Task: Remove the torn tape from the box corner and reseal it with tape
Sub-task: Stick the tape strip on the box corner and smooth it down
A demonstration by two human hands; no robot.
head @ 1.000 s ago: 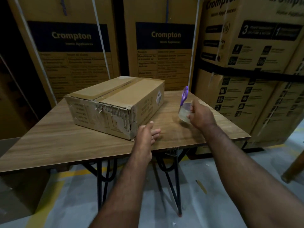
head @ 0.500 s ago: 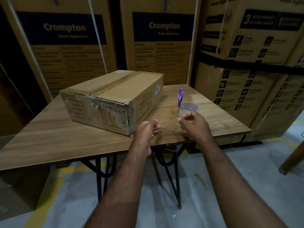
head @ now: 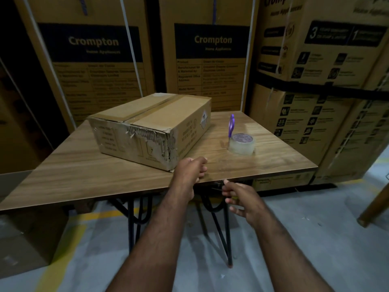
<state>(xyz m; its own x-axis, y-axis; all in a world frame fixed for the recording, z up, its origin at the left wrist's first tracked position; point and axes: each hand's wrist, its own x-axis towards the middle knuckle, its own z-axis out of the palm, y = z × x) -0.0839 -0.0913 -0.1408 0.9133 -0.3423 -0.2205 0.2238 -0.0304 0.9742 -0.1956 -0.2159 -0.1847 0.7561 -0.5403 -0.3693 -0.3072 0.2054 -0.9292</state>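
Tape roll (head: 242,145) is down on the tabletop (head: 84,178) now, sitting well right of the box (head: 151,129). A second ago the right hand (head: 242,197) was carrying it in the air, with the purple scissors (head: 231,126) poking up out of it. Half a second ago it was just landing. Now the scissors stand in or right behind the roll; can't tell which from here.

Only one view, the head cam. Right hand has pulled back off the near edge, fingers loosely spread, grip on nothing. Left hand (head: 191,169) has barely moved: it's still parked on the tabletop just beside the box's near corner, fingers curled together, not clamped on anything as far as I can see.

That near corner (head: 166,148) is the chewed-up one, with the paper skin ripped and ragged bits hanging along the top edge. So nothing's been peeled yet. My read: supplies are staged, both hands are free, and picking the torn tape off that corner comes next.
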